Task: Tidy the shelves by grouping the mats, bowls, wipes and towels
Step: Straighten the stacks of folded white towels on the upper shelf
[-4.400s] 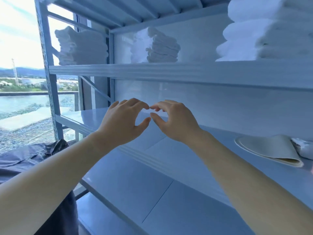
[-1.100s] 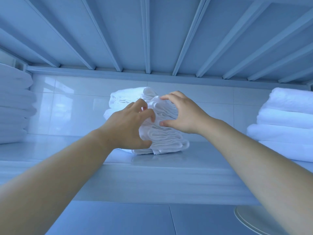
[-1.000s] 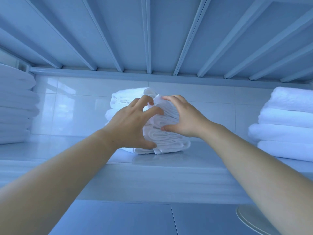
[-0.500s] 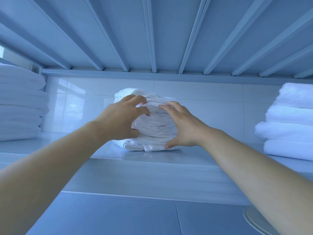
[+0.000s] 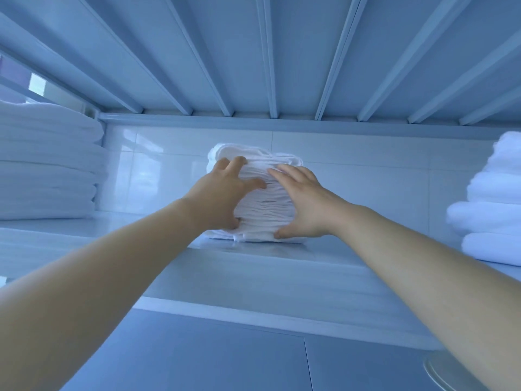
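Wipes or thin towels, I can't tell which, make up the pile of cloths (image 5: 265, 206) standing mid-way along the upper shelf (image 5: 253, 266), close to the tiled back wall.

From the head camera, the one view there is, both hands are on that pile. The left hand (image 5: 221, 194) grips its left side, fingers hooked over the top corner and thumb tucked in at the base. The right hand (image 5: 306, 206) presses the front, fingers spread wide and nearly straight, thumb down by the bottom edge.

A second ago the pile slumped rightwards, its lower folds fanned out, and both hands were pinching at its upper layers. Now the sides stand squarer and the hands have spread over more of it. I'd judge this as straightening, not carrying: the pile rests on the shelf where it was.

It sits well apart from the left towel stack (image 5: 48, 165) and the right towel stack (image 5: 496, 210), so the grouping looks unfinished. A round pale rim (image 5: 439, 373) shows on the shelf below, too cropped to name.
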Demonstrator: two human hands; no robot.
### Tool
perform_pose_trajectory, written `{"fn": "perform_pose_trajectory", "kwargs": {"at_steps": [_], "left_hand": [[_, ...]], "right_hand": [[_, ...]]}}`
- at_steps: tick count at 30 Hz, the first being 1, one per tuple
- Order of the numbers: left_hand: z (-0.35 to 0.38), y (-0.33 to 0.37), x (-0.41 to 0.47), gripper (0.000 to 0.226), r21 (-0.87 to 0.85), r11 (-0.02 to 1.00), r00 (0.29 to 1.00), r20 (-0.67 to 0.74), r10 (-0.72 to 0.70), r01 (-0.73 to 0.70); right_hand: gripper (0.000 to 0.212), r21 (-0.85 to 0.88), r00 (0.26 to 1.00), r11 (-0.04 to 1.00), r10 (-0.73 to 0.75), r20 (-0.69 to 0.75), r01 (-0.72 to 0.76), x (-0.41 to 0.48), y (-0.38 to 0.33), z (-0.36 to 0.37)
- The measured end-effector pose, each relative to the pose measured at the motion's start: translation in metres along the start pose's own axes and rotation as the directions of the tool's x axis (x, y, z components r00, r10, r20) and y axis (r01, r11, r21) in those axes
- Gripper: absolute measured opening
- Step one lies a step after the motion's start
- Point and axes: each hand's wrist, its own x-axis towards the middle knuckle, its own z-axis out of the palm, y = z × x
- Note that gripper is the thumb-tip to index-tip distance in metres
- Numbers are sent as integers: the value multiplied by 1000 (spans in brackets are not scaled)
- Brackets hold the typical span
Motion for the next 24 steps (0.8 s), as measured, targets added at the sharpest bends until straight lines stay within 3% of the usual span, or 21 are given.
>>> {"fn": "perform_pose_trajectory", "kwargs": {"at_steps": [9, 18, 24], "left_hand": [[-21, -5, -26, 65, -113, 994, 995, -95, -7, -4], [-50, -19, -73, 68, -165, 986, 970, -234, -62, 23], [-45, -19, -72, 82, -43, 998, 982, -182, -45, 37]], "right_hand": [[99, 91, 993, 993, -62, -97, 71, -11, -13, -14], [99, 217, 958, 958, -130, -257, 188, -30, -48, -16], [105, 257, 968, 956, -81, -236, 143, -24, -56, -8]]}}
